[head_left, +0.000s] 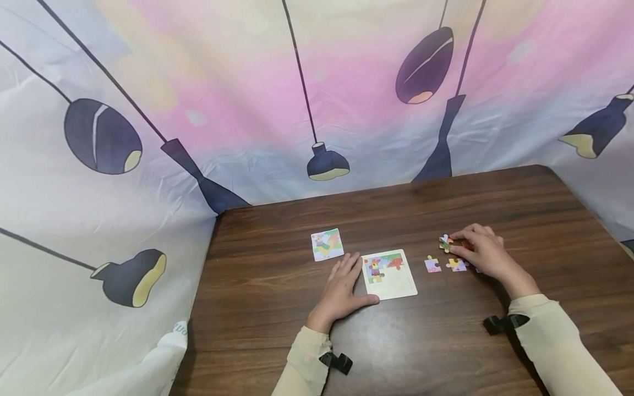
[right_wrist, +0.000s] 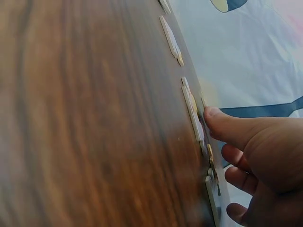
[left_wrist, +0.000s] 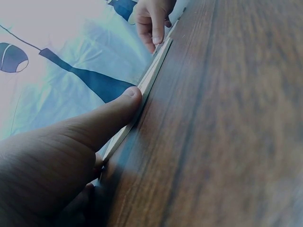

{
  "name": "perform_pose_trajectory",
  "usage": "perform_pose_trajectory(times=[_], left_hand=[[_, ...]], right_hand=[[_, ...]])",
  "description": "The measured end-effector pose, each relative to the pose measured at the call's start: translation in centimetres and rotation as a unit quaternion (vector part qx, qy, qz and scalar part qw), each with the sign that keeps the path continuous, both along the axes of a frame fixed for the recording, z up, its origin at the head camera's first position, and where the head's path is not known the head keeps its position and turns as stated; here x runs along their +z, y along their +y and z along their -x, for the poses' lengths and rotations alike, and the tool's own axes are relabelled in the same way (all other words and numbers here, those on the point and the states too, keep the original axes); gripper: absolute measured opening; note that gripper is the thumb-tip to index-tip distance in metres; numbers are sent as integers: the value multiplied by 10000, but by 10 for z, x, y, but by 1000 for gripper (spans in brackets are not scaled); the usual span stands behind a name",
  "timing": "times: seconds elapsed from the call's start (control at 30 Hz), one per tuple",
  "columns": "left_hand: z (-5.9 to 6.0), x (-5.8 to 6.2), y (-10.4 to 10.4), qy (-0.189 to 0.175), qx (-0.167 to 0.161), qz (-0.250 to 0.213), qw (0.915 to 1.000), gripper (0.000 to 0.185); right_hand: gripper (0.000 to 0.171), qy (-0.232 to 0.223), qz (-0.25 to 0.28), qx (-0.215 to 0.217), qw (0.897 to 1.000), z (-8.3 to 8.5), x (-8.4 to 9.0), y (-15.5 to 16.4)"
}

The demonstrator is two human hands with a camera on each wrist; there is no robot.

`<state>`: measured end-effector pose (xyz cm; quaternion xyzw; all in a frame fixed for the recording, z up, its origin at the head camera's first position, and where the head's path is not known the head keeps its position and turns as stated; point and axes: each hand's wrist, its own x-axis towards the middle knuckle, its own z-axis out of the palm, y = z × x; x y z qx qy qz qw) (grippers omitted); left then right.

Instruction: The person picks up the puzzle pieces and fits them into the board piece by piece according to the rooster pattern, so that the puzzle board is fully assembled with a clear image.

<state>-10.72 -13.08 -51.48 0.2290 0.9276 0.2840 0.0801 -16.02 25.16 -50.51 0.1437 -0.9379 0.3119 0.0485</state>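
a picture card (head_left: pixel 327 244) lies near the lamp-printed curtain (head_left: pixel 148 110).

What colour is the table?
Dark brown wood grain; the table shows best in the head view.

right hand (head_left: pixel 482 254) covers some loose pieces | held piece (head_left: pixel 446 242) print too small to read

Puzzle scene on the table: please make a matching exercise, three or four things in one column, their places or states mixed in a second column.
1. left hand
2. right hand
3. picture card
4. puzzle board

a. lies apart, behind the left hand
b. pinches a puzzle piece
c. rests flat, thumb against the board's edge
d. partly filled, between the hands

Pairs: 1-c, 2-b, 3-a, 4-d
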Motion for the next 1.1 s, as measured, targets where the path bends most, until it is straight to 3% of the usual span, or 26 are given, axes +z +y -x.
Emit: perform_pose_trajectory(times=[0.23, 0.47, 0.77, 1.1], left_hand=[[-2, -4, 1, -13, 25, 35, 10000, 104], [3, -2, 4, 0, -17, -98, 10000, 104], [6, -3, 2, -17, -27, -9, 10000, 103], [5, -5, 0, -47, -50, -11, 10000, 102]], right_hand=[[26, 206, 162, 155, 9995, -6, -2, -14], [27, 396, 236, 490, 9977, -8, 3, -37], [26, 221, 447, 892, 9948, -14, -2, -75], [27, 70, 430, 1235, 9914, -22, -6, -97]])
